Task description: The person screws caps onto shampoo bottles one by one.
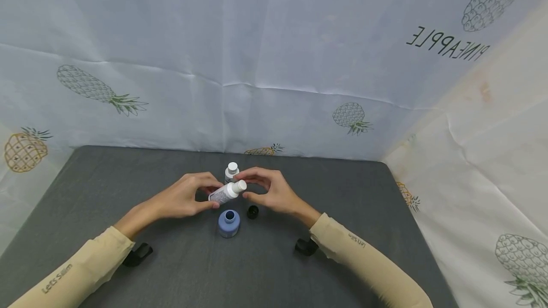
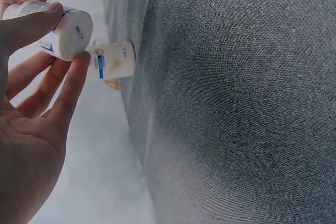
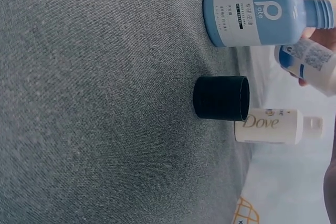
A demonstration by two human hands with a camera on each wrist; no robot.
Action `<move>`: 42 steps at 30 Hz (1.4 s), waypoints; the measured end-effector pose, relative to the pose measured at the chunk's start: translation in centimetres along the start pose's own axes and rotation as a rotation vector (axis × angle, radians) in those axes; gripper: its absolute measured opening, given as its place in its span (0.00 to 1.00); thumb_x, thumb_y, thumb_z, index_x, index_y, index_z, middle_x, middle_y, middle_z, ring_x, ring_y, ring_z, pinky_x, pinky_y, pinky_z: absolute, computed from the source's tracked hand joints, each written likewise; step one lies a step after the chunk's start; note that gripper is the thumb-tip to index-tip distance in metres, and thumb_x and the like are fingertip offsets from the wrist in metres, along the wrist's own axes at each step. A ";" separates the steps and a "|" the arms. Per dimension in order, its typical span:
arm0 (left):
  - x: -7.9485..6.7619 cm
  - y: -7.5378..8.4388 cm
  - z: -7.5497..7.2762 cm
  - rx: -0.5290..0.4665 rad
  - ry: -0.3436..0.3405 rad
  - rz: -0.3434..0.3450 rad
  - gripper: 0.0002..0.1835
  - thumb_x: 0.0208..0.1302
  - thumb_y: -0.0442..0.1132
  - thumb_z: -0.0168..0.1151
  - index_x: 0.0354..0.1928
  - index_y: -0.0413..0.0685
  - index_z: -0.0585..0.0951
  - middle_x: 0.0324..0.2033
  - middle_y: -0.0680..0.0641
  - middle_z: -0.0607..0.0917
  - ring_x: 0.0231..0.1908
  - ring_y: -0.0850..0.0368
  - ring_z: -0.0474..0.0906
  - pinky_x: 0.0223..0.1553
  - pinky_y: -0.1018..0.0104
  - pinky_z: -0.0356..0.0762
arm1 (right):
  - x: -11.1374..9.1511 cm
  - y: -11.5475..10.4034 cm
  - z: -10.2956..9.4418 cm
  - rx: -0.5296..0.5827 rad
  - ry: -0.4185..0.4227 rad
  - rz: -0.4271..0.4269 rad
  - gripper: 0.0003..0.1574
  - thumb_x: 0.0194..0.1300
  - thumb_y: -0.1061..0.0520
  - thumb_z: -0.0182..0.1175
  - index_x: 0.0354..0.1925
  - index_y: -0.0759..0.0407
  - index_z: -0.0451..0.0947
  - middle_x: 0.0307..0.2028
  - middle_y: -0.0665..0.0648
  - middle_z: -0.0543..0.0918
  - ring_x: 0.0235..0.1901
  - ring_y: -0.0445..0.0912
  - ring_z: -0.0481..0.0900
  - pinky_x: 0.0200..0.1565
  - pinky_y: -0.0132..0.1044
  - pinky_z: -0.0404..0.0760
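Note:
My left hand pinches a small white bottle between thumb and fingers, off the table. The bottle lies tilted, its white cap toward my right hand. My right hand reaches around the cap with bent, spread fingers, a gap showing between thumb and cap. Below both hands an uncapped blue bottle stands upright, its threaded neck bare. Beside it on the table sits a black cap. Behind the hands a white Dove bottle stands with its cap on, partly hidden in the head view.
The dark grey table reaches back to a hanging white cloth printed with pineapples. Another stretch of cloth hangs along the right side. Black wrist devices sit at both sleeves.

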State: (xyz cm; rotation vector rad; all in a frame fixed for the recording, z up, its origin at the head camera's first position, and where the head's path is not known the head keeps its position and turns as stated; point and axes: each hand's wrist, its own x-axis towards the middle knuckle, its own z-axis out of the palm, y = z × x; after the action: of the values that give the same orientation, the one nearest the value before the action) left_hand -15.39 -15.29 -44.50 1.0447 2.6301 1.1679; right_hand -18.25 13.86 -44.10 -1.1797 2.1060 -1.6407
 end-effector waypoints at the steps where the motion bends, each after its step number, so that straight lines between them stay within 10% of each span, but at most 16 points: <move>1: 0.0 0.0 0.0 0.000 0.000 0.000 0.19 0.66 0.39 0.79 0.57 0.45 0.89 0.48 0.50 0.89 0.46 0.60 0.88 0.50 0.54 0.92 | 0.0 0.0 0.0 -0.004 -0.009 0.002 0.26 0.71 0.71 0.69 0.65 0.68 0.80 0.63 0.70 0.85 0.66 0.57 0.84 0.72 0.43 0.83; 42: -0.1 0.0 0.1 0.012 0.013 -0.005 0.18 0.66 0.38 0.79 0.57 0.47 0.89 0.48 0.52 0.90 0.46 0.62 0.87 0.50 0.54 0.92 | 0.2 0.3 1.3 -0.089 0.153 0.129 0.18 0.66 0.65 0.76 0.53 0.64 0.84 0.50 0.65 0.88 0.51 0.44 0.88 0.61 0.61 0.88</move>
State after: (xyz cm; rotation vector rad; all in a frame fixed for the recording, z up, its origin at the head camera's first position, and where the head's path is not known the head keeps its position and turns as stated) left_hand -15.27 -15.32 -44.62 1.0354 2.6512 1.1638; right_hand -17.68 12.84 -44.77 -0.9465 2.3171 -1.6420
